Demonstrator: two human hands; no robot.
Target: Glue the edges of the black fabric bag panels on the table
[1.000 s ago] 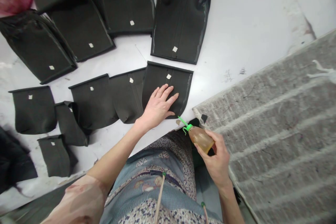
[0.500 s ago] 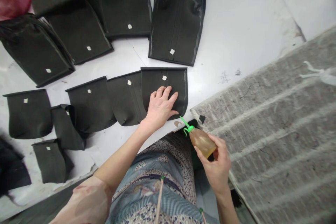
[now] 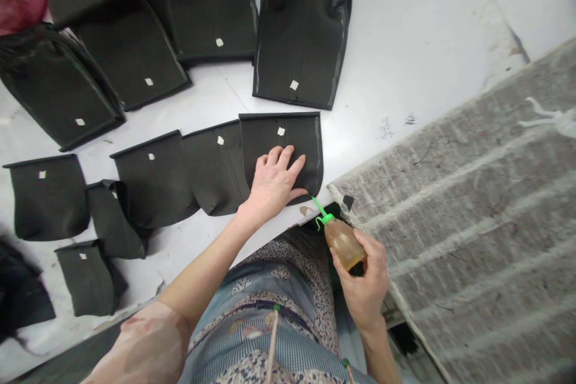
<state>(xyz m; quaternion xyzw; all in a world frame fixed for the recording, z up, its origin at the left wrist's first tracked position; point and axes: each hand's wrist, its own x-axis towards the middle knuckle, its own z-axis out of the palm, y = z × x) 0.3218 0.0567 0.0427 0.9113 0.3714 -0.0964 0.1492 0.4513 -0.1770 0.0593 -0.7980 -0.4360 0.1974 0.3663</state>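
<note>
On the white table (image 3: 405, 60), a row of flat black fabric pieces with small white tags (image 3: 153, 177) runs leftward, overlapping. Left hand (image 3: 274, 183) lies palm-down on the rightmost black fabric piece (image 3: 297, 138), fingers (image 3: 281, 159) spread and pressing it flat; its straight hemmed edge faces away from the person, rounded end toward the table edge. Right hand (image 3: 364, 285) grips a small amber squeeze bottle with green nozzle cap (image 3: 342, 241), fingers wrapped around its body. Bottle's long axis slants up-left; nozzle tip touches the piece's lower right corner. Grey felt mat (image 3: 472, 222) lies just right.
</note>
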